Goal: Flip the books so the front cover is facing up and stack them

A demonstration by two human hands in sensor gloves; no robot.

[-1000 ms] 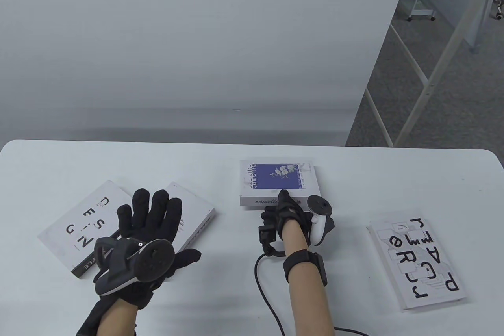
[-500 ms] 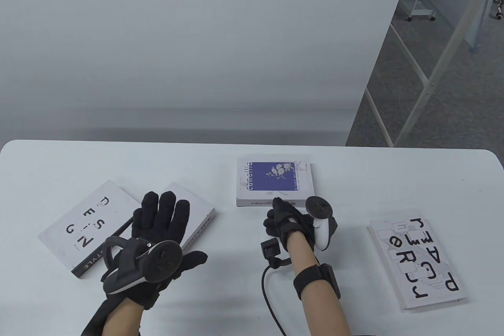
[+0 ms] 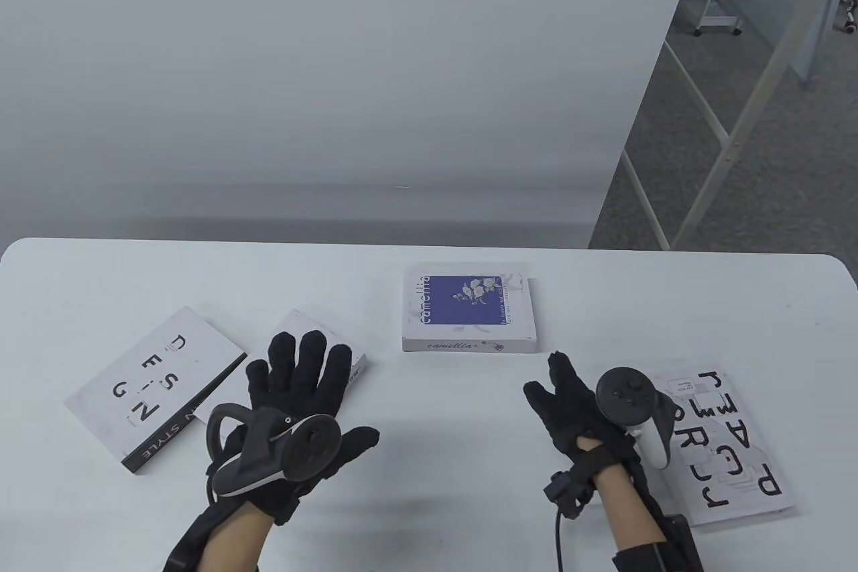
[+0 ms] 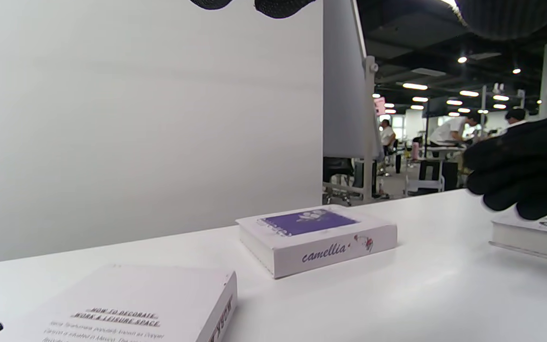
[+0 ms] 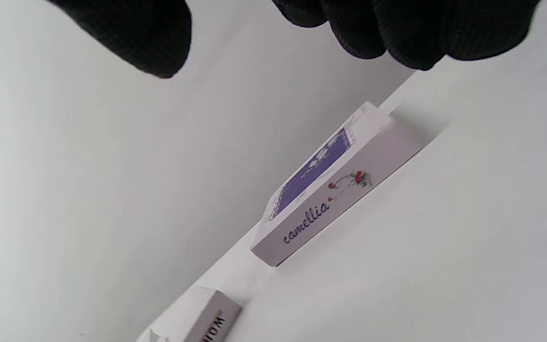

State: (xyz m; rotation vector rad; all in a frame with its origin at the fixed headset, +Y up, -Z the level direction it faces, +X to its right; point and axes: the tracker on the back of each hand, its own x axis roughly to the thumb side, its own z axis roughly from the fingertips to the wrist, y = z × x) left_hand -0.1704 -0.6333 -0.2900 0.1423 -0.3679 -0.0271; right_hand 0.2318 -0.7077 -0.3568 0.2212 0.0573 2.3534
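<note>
The camellia book [image 3: 469,309] lies flat at the table's middle, blue cover up; it also shows in the left wrist view [image 4: 316,237] and the right wrist view [image 5: 325,190]. The DESIGN book [image 3: 151,387] lies at the left. A white book [image 3: 312,351] lies beside it, mostly under my left hand [image 3: 298,384], which hovers open with fingers spread; its printed face shows in the left wrist view [image 4: 126,308]. The PAPER book [image 3: 727,444] lies at the right. My right hand [image 3: 570,397] is open and empty at that book's left edge.
The white table [image 3: 429,257] ends at a grey wall behind. A black cable [image 3: 560,538] hangs from my right wrist at the front edge. Floor and metal frames [image 3: 737,129] lie beyond the table's right side.
My right hand let go of the camellia book's near edge and moved right and back toward the PAPER book, opening. My left hand drifted right over the white book.
</note>
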